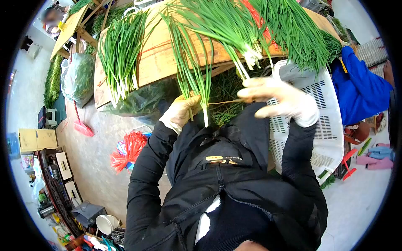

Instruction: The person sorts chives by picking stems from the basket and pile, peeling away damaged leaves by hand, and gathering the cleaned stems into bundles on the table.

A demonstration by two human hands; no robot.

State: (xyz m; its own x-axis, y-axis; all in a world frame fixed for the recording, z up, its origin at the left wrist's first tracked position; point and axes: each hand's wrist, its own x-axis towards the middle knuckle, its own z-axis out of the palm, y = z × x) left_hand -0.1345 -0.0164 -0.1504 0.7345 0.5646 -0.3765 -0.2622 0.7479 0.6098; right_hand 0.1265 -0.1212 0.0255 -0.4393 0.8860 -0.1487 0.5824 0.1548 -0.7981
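Observation:
My left hand [184, 109], in a pale glove, is closed around the lower stems of a few spring onions [196, 75]. Their white ends point down toward my lap and their green leaves reach up over the table edge. To the right, my right hand [280, 99], also gloved and blurred by motion, has its fingers stretched out and its thumb apart. A thin brownish strand [224, 102] runs from the held stems toward its fingertips; whether it touches them I cannot tell. Just above that hand lies a thick bunch of spring onions [234, 31], white ends toward me.
The wooden table [161, 54] bears another bunch [123, 54] at left and a larger green pile [295, 31] at right. A white plastic basket [322, 121] stands by my right arm. Red strings [130, 150] and a red dustpan [83, 128] are on the left; a person [53, 19] is far left.

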